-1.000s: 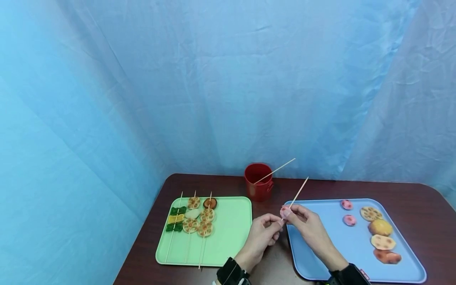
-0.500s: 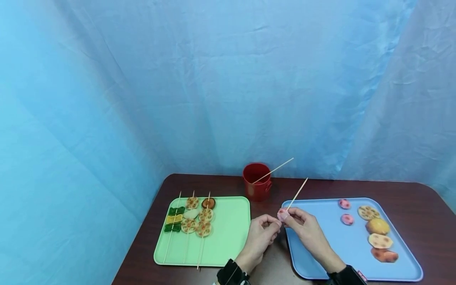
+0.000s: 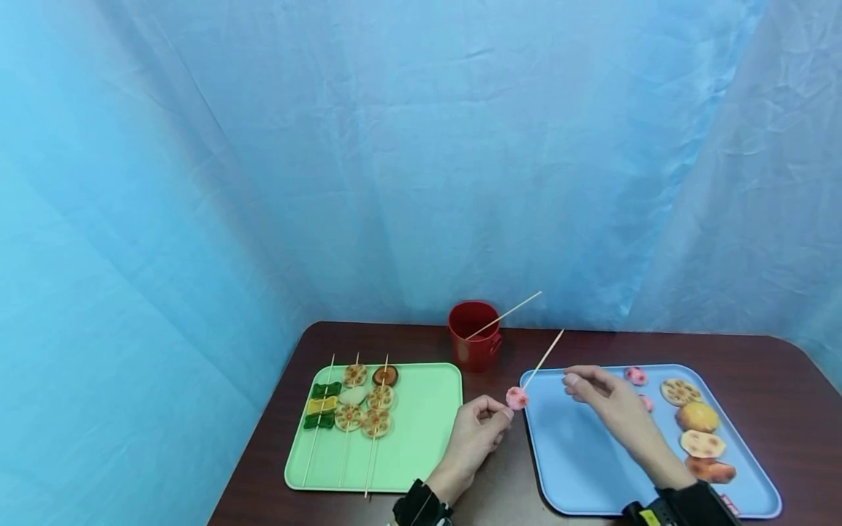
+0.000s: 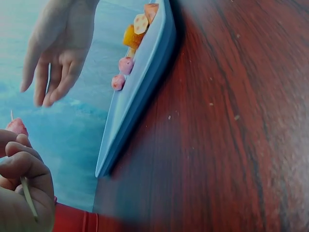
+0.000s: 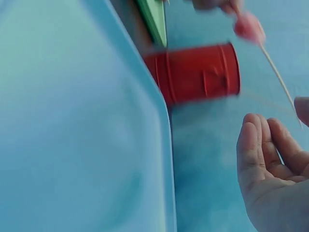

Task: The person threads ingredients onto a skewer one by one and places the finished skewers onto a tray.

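My left hand [image 3: 472, 442] pinches a wooden skewer [image 3: 546, 356] near its lower end, between the two trays. A pink ball-shaped food piece [image 3: 517, 398] is threaded on it just above the fingertips, and the bare pointed part tilts up to the right. In the left wrist view the skewer's tail [image 4: 29, 200] sticks out below the curled fingers. My right hand [image 3: 615, 409] hovers over the blue tray [image 3: 572, 467] with fingers loosely bent and nothing between them. Two more pink pieces [image 3: 636, 375] lie on that tray, one partly hidden behind the hand.
Along the blue tray's right side lie a lotus root slice [image 3: 680, 392], a yellow piece [image 3: 698, 418], a pale slice [image 3: 702, 444] and a brown piece [image 3: 710, 470]. The green tray [image 3: 427, 438] bears three loaded skewers. A red bucket [image 3: 475, 351] with a skewer stands behind.
My right hand has let go of the pink piece and moved right over the blue tray. The left hand still holds the skewer, in nearly the same place.
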`<move>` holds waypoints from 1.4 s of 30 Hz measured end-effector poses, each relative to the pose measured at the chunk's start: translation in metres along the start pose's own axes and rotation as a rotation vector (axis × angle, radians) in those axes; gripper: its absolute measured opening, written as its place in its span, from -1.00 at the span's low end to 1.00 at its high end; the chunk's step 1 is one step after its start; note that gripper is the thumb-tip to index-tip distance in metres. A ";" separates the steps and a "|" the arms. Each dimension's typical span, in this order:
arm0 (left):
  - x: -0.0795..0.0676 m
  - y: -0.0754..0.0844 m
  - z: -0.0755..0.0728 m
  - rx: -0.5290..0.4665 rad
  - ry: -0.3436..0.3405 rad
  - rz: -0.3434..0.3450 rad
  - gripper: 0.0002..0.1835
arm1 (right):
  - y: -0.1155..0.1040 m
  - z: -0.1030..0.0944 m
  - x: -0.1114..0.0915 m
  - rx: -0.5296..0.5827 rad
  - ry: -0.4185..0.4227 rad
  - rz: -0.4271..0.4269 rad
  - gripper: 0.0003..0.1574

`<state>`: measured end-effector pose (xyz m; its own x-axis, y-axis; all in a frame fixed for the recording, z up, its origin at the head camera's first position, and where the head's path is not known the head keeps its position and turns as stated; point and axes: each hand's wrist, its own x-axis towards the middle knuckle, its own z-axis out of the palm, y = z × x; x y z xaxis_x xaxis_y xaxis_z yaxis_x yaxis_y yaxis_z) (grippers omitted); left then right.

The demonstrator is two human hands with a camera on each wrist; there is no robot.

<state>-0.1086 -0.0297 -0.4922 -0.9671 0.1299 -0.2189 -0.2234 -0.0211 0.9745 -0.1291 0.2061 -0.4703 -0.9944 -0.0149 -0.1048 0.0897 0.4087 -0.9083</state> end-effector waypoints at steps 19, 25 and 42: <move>0.000 -0.004 -0.013 -0.046 -0.011 0.024 -0.90 | 0.047 -0.095 0.005 -0.443 0.063 -0.009 -0.20; -0.001 -0.005 -0.015 -0.057 -0.013 0.017 -0.92 | 0.054 -0.104 0.010 -0.491 -0.014 0.051 -0.04; -0.002 -0.006 -0.016 -0.073 0.005 0.010 -0.90 | 0.062 -0.097 0.022 -0.697 -0.065 -0.004 -0.54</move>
<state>-0.1069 -0.0460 -0.4987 -0.9699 0.1239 -0.2098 -0.2220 -0.0946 0.9705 -0.1513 0.3200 -0.4898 -0.9873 -0.0630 -0.1459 0.0076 0.8982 -0.4395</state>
